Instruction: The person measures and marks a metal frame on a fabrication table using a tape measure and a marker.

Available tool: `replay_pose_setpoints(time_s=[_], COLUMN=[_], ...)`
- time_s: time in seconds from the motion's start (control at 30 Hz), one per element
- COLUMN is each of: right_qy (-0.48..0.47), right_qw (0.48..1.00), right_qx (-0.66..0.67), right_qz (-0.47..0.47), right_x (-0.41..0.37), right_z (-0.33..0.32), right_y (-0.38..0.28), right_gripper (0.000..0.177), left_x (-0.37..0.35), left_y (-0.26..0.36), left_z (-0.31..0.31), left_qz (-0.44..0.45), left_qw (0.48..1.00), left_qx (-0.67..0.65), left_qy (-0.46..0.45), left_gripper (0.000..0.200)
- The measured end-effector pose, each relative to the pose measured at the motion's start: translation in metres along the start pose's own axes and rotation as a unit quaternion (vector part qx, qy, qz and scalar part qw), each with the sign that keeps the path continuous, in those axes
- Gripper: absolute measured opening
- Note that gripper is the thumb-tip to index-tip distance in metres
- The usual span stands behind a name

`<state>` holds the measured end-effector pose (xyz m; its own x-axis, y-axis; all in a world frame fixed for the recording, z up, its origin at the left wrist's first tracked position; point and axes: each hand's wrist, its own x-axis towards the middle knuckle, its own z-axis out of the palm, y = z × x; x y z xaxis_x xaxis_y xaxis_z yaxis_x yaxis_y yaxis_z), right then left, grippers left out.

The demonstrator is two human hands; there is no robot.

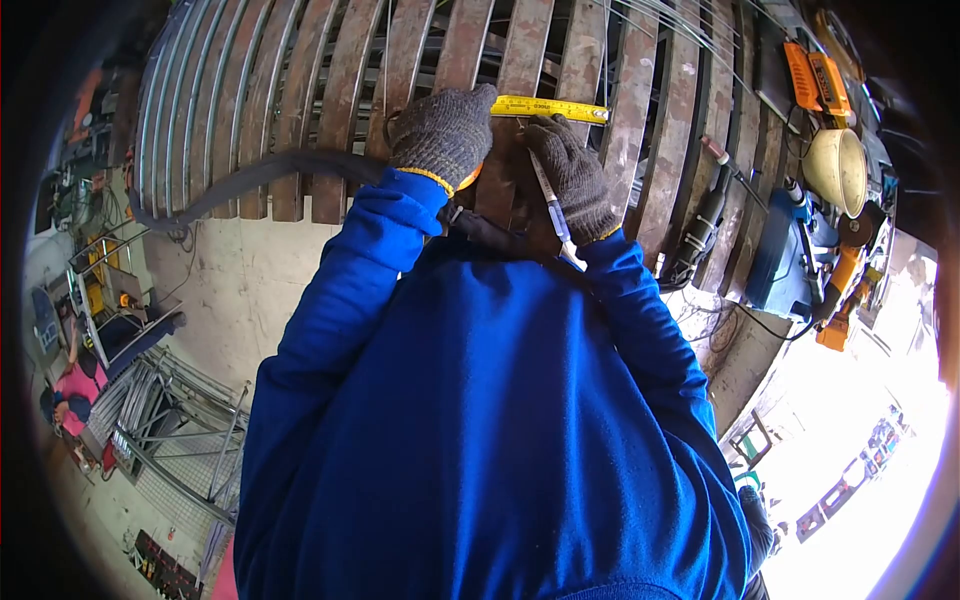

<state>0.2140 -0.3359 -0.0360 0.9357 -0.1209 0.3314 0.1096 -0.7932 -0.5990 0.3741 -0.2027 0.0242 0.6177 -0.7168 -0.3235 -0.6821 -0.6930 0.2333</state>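
Both my hands wear dark grey knitted gloves over a table of spaced metal slats (345, 80). My left hand (442, 132) is closed around a tape measure, whose orange case edge shows beneath the palm. The yellow blade (550, 107) extends to the right across the slats. Just below the blade's far part, my right hand (572, 175) has its fingers curled, with a slim white and blue marker-like tool (554, 212) held against the palm, slanting down toward the wrist.
A welding torch (715, 150), an orange tool (815, 78), a cream bowl-shaped thing (842, 172), a blue case (782, 250) and an orange grinder (850, 285) lie at the right. A dark hose (240, 180) crosses the left slats. A person in pink (80, 385) is far left, near metal tubing.
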Motion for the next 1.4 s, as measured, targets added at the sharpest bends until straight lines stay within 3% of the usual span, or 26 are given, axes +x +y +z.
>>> replay_pose_setpoints(time_s=[1.4], right_qy=[-0.017], right_qw=[1.000], right_qx=[0.009], right_qz=[0.007], right_x=[0.000], right_z=[0.001], right_y=[0.004], right_gripper=[0.037], left_x=[-0.002], left_y=[0.000], left_z=[-0.001], left_qz=[0.005], left_qw=[1.000], left_qx=[-0.022], left_qy=[0.019], left_gripper=[0.019])
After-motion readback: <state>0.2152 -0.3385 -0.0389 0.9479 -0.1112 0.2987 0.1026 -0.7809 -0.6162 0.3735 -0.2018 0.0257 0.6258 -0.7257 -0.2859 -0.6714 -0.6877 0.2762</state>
